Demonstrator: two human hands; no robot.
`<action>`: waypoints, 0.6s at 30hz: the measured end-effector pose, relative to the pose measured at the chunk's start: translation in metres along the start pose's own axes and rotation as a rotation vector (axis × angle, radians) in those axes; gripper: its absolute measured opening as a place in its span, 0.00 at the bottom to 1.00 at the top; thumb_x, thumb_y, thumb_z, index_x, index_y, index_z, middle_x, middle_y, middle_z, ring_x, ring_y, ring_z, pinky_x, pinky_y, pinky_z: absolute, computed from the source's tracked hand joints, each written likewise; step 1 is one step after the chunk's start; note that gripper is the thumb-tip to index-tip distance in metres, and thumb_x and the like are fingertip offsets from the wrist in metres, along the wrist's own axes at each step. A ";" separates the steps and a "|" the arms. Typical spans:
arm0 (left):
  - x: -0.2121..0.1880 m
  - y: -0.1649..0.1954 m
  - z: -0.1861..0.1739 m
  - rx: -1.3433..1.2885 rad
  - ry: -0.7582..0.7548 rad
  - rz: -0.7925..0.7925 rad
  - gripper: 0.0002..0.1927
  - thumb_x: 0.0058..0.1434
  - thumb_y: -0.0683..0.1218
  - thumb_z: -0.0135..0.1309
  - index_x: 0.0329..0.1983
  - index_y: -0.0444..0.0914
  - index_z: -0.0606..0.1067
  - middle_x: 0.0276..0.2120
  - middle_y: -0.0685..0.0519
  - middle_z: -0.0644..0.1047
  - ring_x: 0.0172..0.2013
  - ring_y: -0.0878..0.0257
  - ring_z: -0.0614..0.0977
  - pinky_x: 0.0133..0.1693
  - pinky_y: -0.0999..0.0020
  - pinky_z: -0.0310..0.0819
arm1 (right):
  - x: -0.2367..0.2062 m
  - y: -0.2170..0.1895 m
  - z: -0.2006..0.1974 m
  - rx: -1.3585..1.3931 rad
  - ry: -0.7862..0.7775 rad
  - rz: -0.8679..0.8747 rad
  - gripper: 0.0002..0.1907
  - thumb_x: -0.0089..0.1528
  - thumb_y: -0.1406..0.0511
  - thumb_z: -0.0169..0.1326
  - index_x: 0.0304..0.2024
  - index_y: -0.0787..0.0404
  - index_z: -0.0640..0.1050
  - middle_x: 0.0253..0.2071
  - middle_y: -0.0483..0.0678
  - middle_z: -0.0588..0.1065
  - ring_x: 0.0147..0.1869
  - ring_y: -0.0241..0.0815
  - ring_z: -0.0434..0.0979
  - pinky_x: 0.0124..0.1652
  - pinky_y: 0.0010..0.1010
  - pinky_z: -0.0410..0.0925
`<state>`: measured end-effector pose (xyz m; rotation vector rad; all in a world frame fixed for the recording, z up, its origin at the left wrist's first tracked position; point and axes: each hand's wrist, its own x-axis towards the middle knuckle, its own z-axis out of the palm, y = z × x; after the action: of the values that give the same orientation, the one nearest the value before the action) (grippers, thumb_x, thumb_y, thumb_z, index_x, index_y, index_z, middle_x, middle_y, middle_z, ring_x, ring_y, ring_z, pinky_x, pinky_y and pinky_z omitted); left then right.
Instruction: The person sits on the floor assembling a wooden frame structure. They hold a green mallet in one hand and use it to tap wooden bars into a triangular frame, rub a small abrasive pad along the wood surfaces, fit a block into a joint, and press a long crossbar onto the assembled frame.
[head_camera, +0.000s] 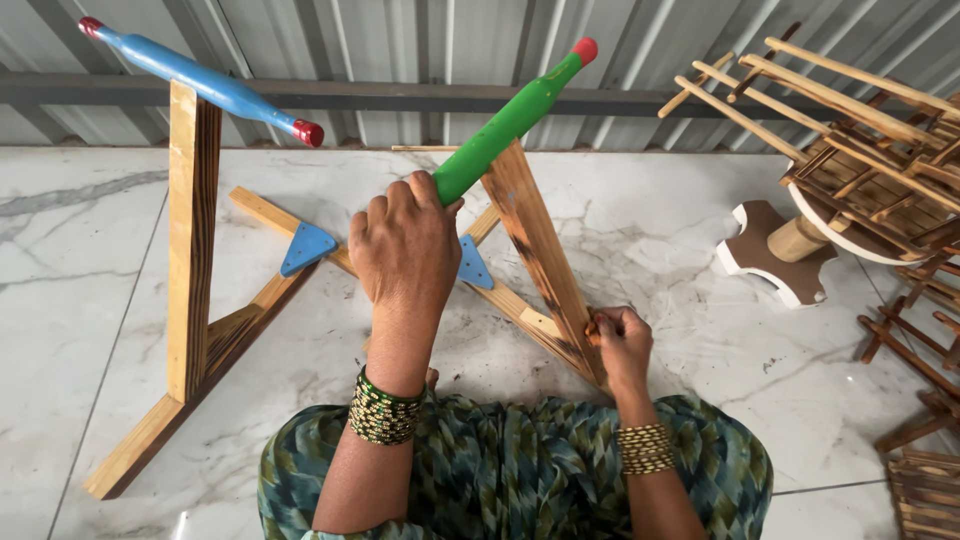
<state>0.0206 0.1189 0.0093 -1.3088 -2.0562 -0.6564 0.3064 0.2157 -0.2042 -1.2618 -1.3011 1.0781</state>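
The left hand (405, 250) is gripping the green rod (510, 122) with its grip wrapped tight, while the right hand (622, 345) is pinching the near foot of the wooden upright (540, 250).

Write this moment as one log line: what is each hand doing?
left hand: grip on green handle | right hand: pinching base of wooden frame | blue handle: untouched | floor: marble

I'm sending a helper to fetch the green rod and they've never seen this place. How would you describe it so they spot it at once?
On the white marble floor stand two wooden frames. The green rod tops the right frame, gripped by the left hand. Its neighbour, the blue rod, also has red tips; only this one is green.
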 end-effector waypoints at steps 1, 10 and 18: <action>0.000 0.000 -0.001 -0.001 -0.003 0.000 0.21 0.59 0.60 0.62 0.40 0.40 0.73 0.27 0.57 0.73 0.29 0.61 0.78 0.35 0.62 0.68 | -0.001 -0.004 0.008 0.011 0.025 -0.075 0.03 0.66 0.73 0.55 0.38 0.69 0.79 0.33 0.48 0.79 0.34 0.33 0.76 0.34 0.25 0.72; -0.004 -0.005 -0.005 0.013 -0.010 0.006 0.20 0.60 0.59 0.63 0.39 0.40 0.73 0.26 0.57 0.74 0.28 0.60 0.78 0.33 0.62 0.69 | 0.012 -0.166 0.135 0.104 0.037 -0.741 0.09 0.67 0.75 0.55 0.49 0.68 0.79 0.48 0.50 0.79 0.50 0.36 0.80 0.49 0.27 0.74; -0.001 -0.004 -0.004 -0.008 -0.008 -0.004 0.21 0.58 0.59 0.64 0.41 0.40 0.74 0.26 0.57 0.74 0.28 0.60 0.79 0.32 0.63 0.68 | -0.020 -0.116 0.118 -0.313 0.275 -1.062 0.11 0.64 0.76 0.57 0.48 0.62 0.81 0.52 0.51 0.79 0.50 0.50 0.76 0.50 0.38 0.71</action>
<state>0.0187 0.1139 0.0109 -1.3136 -2.0648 -0.6628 0.1748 0.1925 -0.1045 -0.6848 -1.6351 -0.0484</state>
